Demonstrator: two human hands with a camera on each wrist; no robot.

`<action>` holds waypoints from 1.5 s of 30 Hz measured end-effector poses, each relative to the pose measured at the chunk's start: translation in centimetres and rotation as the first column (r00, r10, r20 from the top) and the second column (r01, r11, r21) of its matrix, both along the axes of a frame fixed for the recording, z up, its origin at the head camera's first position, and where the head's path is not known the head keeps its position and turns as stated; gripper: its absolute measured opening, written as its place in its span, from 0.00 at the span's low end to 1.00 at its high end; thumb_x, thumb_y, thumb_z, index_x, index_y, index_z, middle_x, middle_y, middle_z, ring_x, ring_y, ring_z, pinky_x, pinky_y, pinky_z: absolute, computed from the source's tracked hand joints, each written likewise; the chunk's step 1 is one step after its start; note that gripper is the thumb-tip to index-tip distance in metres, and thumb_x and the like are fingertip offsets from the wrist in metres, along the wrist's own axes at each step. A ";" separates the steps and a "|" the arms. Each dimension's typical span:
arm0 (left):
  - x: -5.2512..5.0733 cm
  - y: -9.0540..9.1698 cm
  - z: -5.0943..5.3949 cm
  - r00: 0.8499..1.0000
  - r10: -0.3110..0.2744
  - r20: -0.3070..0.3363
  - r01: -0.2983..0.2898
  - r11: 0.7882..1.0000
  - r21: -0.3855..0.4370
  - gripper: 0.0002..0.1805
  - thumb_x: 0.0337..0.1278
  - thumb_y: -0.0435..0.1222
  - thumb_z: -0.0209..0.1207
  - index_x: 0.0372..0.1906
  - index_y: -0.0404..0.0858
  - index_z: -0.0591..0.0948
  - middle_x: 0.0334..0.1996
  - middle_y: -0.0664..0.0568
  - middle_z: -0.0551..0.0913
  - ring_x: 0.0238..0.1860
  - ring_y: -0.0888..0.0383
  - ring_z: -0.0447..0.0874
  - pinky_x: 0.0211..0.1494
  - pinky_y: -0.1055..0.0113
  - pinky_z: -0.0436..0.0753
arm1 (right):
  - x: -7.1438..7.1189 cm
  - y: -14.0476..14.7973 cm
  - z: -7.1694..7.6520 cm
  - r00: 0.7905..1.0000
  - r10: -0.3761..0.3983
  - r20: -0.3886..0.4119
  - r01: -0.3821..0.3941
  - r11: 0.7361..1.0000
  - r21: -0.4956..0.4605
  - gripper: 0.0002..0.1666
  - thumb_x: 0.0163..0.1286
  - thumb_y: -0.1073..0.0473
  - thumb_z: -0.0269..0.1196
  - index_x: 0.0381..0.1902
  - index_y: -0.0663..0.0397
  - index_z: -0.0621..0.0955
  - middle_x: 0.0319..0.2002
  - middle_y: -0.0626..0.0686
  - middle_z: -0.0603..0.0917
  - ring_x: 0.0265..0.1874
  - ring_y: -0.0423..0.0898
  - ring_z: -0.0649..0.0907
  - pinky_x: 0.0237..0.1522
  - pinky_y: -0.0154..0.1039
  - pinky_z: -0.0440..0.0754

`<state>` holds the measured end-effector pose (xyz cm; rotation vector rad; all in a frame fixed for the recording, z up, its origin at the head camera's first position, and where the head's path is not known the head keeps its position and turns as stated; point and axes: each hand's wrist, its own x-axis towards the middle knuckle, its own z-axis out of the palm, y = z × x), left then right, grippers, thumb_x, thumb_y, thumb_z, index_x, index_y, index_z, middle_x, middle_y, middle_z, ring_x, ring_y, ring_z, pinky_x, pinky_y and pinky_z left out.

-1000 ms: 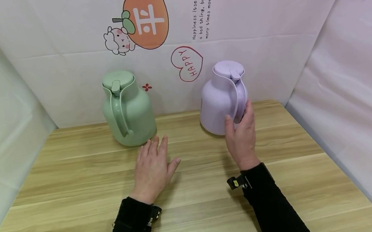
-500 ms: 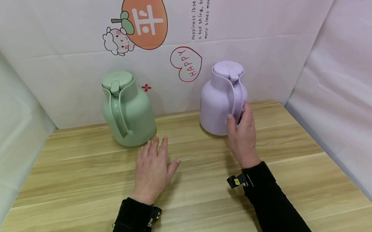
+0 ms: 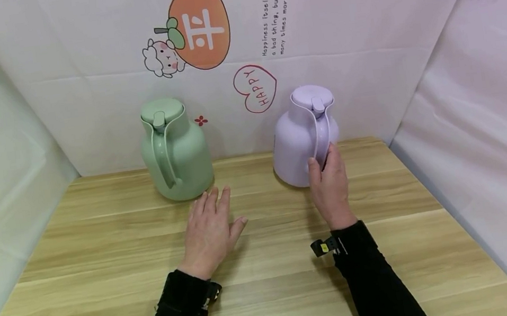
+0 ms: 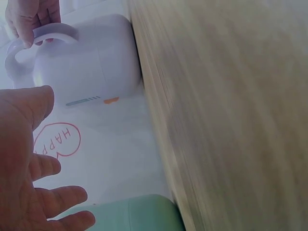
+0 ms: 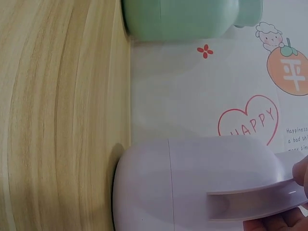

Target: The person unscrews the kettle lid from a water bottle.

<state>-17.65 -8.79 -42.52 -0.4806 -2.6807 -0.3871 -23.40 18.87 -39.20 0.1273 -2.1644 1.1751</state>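
The purple jug [image 3: 292, 145] stands upright at the back right, its handle facing the front. My right hand [image 3: 331, 190] grips that handle; in the left wrist view the fingers of the right hand [image 4: 32, 17] curl round it, and in the right wrist view thumb and fingers lie on either side of the handle [image 5: 255, 199]. A green jug [image 3: 186, 161] stands upright at the back left, its handle also towards the front. Just in front of its base is my left hand [image 3: 208, 233], palm down, fingers spread, holding nothing. Whether it touches the table cannot be told.
Both jugs stand on a wooden table [image 3: 271, 294], close to its back edge. Behind them hangs a white printed cloth [image 3: 360, 16] with an orange fruit, a heart and lettering. Pale cloth walls [image 3: 483, 112] rise along the left and right sides.
The purple jug has turned slightly on the spot, its handle swinging a little to the left, with my right hand's fingers moving along with it. My left hand and the green jug stay put.
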 end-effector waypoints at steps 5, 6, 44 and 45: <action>0.0 0.0 -0.1 1.000 0.002 0.002 -0.002 1.000 -0.003 0.43 0.71 0.58 0.60 0.77 0.34 0.67 0.72 0.30 0.71 0.75 0.33 0.67 0.78 0.42 0.64 | 0.0 -0.2 0.0 1.000 0.019 0.017 -0.020 1.000 0.010 0.29 0.76 0.64 0.58 0.71 0.67 0.67 0.65 0.70 0.74 0.68 0.62 0.75 0.70 0.60 0.73; 0.0 0.0 -0.1 1.000 0.002 0.002 -0.002 1.000 -0.004 0.43 0.71 0.59 0.60 0.77 0.34 0.67 0.72 0.30 0.71 0.75 0.33 0.67 0.78 0.41 0.64 | 0.0 -0.2 0.0 1.000 0.027 0.016 -0.027 1.000 0.010 0.29 0.76 0.64 0.58 0.71 0.68 0.67 0.65 0.70 0.74 0.68 0.63 0.75 0.70 0.61 0.72; 0.2 0.3 0.3 1.000 0.002 0.010 -0.001 1.000 -0.005 0.43 0.71 0.58 0.60 0.77 0.34 0.67 0.73 0.31 0.70 0.76 0.34 0.66 0.79 0.44 0.63 | 1.1 -2.2 0.5 0.987 0.156 0.042 -0.152 0.984 -0.094 0.22 0.70 0.63 0.55 0.60 0.62 0.65 0.55 0.70 0.75 0.55 0.61 0.78 0.60 0.59 0.76; 0.2 0.3 0.3 1.000 -0.001 0.008 0.001 1.000 -0.003 0.42 0.71 0.58 0.60 0.77 0.33 0.67 0.73 0.31 0.70 0.75 0.35 0.66 0.79 0.44 0.63 | 1.1 -2.3 0.5 0.986 0.163 0.034 -0.158 0.982 -0.104 0.22 0.70 0.64 0.54 0.60 0.63 0.65 0.55 0.70 0.74 0.55 0.60 0.77 0.60 0.58 0.75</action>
